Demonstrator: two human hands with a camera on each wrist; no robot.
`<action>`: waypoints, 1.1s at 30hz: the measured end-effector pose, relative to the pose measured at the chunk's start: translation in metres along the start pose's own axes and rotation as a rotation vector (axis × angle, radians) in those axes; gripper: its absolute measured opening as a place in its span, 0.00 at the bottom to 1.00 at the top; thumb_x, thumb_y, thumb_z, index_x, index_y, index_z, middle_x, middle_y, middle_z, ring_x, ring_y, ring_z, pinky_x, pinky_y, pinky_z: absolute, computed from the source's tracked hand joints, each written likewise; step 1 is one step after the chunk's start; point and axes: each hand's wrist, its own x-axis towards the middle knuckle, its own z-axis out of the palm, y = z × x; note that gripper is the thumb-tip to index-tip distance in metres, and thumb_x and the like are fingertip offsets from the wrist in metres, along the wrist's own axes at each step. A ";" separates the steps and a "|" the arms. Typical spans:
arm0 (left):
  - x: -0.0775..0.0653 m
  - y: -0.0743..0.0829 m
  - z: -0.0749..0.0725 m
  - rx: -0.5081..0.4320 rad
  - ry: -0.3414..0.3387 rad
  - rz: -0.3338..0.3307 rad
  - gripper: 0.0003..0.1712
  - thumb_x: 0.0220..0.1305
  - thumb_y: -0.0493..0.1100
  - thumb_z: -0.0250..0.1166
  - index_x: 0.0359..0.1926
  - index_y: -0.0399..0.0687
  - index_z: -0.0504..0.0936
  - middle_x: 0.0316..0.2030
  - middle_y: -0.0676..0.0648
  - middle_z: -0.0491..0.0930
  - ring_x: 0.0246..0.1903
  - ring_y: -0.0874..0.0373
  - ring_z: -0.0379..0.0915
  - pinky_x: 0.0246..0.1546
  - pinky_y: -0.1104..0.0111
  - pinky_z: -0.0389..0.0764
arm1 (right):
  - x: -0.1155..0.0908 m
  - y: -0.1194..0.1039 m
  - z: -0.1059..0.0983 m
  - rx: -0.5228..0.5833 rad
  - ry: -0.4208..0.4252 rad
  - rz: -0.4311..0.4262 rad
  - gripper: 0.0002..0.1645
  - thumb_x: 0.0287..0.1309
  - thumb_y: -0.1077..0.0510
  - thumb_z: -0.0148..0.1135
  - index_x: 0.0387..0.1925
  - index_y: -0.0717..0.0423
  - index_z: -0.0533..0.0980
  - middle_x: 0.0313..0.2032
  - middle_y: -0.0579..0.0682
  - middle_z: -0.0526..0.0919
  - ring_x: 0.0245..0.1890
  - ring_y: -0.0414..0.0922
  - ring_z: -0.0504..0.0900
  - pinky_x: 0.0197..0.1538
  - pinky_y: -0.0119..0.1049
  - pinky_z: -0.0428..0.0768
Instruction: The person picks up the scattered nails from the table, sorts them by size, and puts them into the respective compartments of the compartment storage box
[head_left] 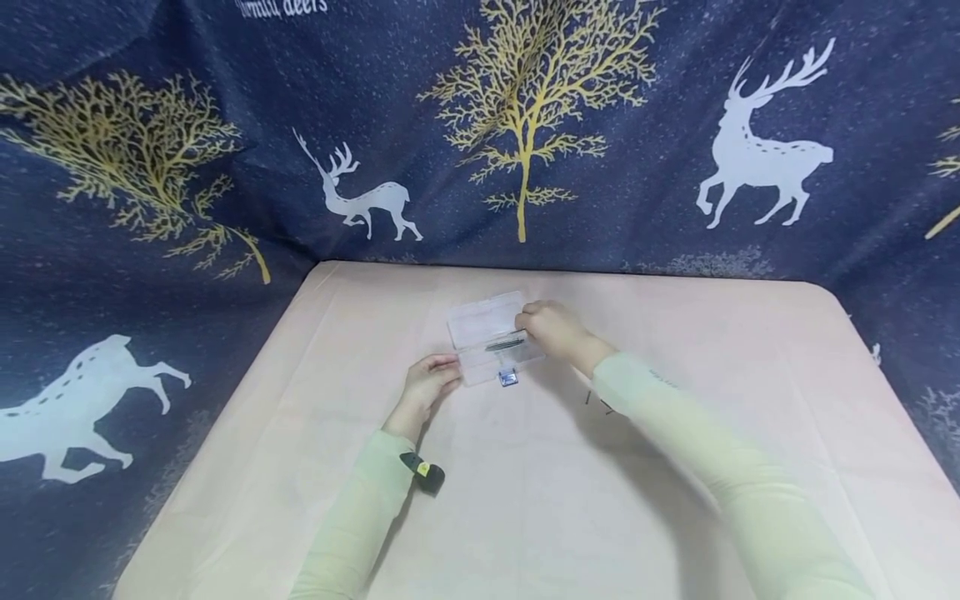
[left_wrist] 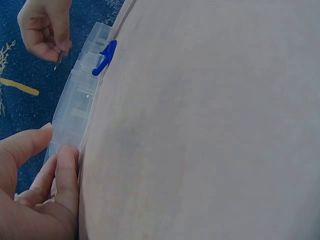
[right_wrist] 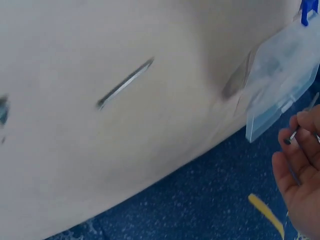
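A clear plastic box [head_left: 477, 372] stands on the table with its lid [head_left: 483, 320] raised at the back. Dark, thin nails [head_left: 506, 343] lie inside it, and a blue latch [left_wrist: 105, 59] hangs at its front. My left hand [head_left: 431, 383] grips the box's left end, thumb at the rim and fingers along the front wall. Over the right end of the box, my right hand [head_left: 558, 332] pinches nails between thumb and fingers; one nail's head [right_wrist: 288, 141] sticks out in the right wrist view. A loose nail [right_wrist: 125, 83] rests on the tablecloth near the box.
Two nails [head_left: 606, 408] show on the pale tablecloth [head_left: 525, 500] below my right forearm. A dark blue cloth [head_left: 600, 208] printed with deer and trees hangs behind the table's back edge. A black strap [head_left: 427, 473] sits at my left wrist.
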 end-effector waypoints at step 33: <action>0.000 0.000 -0.002 0.045 -0.010 0.013 0.19 0.55 0.25 0.61 0.50 0.28 0.76 0.48 0.33 0.79 0.32 0.64 0.79 0.40 0.74 0.86 | -0.009 -0.015 0.024 -0.031 0.137 0.004 0.04 0.50 0.65 0.62 0.31 0.58 0.78 0.31 0.51 0.79 0.34 0.49 0.75 0.36 0.40 0.78</action>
